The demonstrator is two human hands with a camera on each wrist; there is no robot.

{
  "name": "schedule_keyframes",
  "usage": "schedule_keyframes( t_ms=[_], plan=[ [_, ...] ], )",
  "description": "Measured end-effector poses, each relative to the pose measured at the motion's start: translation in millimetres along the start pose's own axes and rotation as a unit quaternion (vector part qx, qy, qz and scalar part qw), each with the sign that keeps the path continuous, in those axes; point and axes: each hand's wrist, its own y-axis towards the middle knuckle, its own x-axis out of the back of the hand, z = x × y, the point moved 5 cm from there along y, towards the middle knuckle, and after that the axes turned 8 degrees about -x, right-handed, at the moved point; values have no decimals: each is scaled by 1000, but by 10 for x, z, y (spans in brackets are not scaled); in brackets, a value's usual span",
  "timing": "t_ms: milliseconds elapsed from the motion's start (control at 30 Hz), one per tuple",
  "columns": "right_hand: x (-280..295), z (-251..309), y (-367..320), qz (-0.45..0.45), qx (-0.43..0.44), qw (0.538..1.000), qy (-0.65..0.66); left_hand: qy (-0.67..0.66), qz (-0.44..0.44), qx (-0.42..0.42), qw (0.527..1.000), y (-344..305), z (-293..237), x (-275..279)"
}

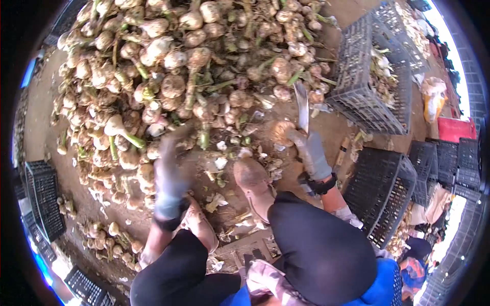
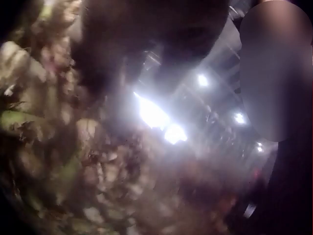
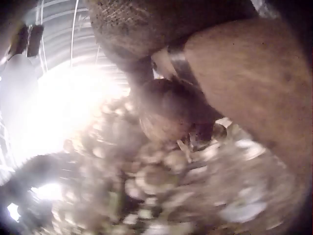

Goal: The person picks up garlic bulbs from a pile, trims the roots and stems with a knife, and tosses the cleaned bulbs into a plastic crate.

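My right hand, in a pale grey glove, grips a knife whose blade points away from me. The same hand holds a round garlic bulb at its fingertips. From the right wrist, the bulb shows below the gloved fingers, partly in shadow. Over the near edge of the garlic heap, my gloved left hand is smeared by motion. The blur hides how its fingers lie and whether they hold anything. Several bulbs in the heap have green stem stubs.
A black crate holding trimmings stands right of the heap, and another crate lies nearer my right knee. More crates stand at left. My shoes rest among loose skins. A small garlic pile lies at lower left.
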Motion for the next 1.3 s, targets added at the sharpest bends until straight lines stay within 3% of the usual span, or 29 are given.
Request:
schedule_keyframes(
  t_ms=[33, 67, 100, 133, 200, 233, 267, 333, 367, 400, 500, 567, 600, 633, 700, 733, 767, 800, 833, 867, 933, 967, 1000, 1033, 1067, 1133, 1200, 1233, 1300],
  plan=[
    [-286, 365, -170, 72, 39, 989, 119, 18, 87, -68, 994, 134, -214, -223],
    [-509, 449, -163, 114, 15, 984, 137, -4, 84, -217, 973, 181, -257, -409],
    [-759, 544, -176, 143, 39, 982, 117, -47, 102, -182, 977, 161, -223, -545],
    [-955, 615, -190, 172, 65, 978, 96, -288, 69, 75, 952, 11, -9, -713],
    [-1074, 779, -157, 172, 232, 950, -118, -260, 41, 101, 959, -22, 158, -556],
    [-1059, 776, -182, 138, 273, 936, -177, -118, 30, 21, 992, -17, 58, -371],
    [-1047, 766, -200, 147, 274, 934, -174, -263, -32, 161, 951, -73, 148, -305],
    [-962, 903, -366, 23, 447, 854, -264, -230, -17, 153, 961, -152, 204, -212],
    [-1024, 937, -449, -12, 510, 813, -280, -243, 11, 254, 936, -326, 402, -266],
    [-1067, 952, -472, -11, 508, 814, -281, 55, 75, -110, 990, -214, 142, -270],
    [-1178, 989, -512, -26, 508, 774, -378, -77, 25, 3, 997, -289, 247, -321],
    [-1185, 978, -524, -23, 500, 768, -399, 75, 99, -172, 977, -295, 141, -315],
    [-1200, 960, -528, -17, 494, 761, -420, 73, 98, -169, 978, -324, 138, -339],
    [-1211, 941, -533, -13, 493, 761, -422, -99, 72, -29, 992, -331, 203, -349],
    [-1233, 913, -521, 1, 516, 750, -414, -352, 87, 228, 904, -383, 306, -413],
    [-1250, 885, -471, 4, 517, 748, -415, -353, 84, 229, 903, -361, 378, -382],
    [-1261, 855, -419, 14, 531, 757, -382, -96, 138, -71, 983, -278, 233, -297],
    [-1252, 829, -386, 25, 541, 765, -347, 177, 171, -356, 901, -396, 52, -354],
    [-1233, 814, -350, 27, 540, 766, -349, 30, 229, -38, 972, -419, 246, -405],
    [-1217, 795, -297, 36, 524, 772, -358, 29, 230, -37, 972, -414, 212, -413],
    [-1151, 682, -124, 42, 500, 783, -367, -188, 142, 130, 963, -356, 158, -367],
    [-1049, 539, 120, 19, 418, 810, -411, -316, 99, 263, 906, -344, 143, -391],
    [-894, 436, 304, -7, 335, 827, -450, -444, 84, 175, 875, -388, 205, -376],
    [-692, 363, 313, -14, 330, 830, -448, -289, 80, 49, 953, -247, -105, -212],
    [-379, 300, 322, -71, 309, 855, -411, -122, 64, -80, 987, -133, -437, -69],
    [-133, 208, 221, -143, 285, 871, -372, -154, 78, 25, 985, -33, -262, -114],
    [-351, 142, 155, -51, 312, 904, -289, -79, 25, 38, 996, -167, 178, -250],
    [-485, 238, 24, -63, 345, 892, -285, -282, -8, 142, 949, -123, 23, -351],
    [-685, 447, -231, -70, 377, 883, -270, -305, 15, 183, 934, -169, 130, -419]
  ],
)
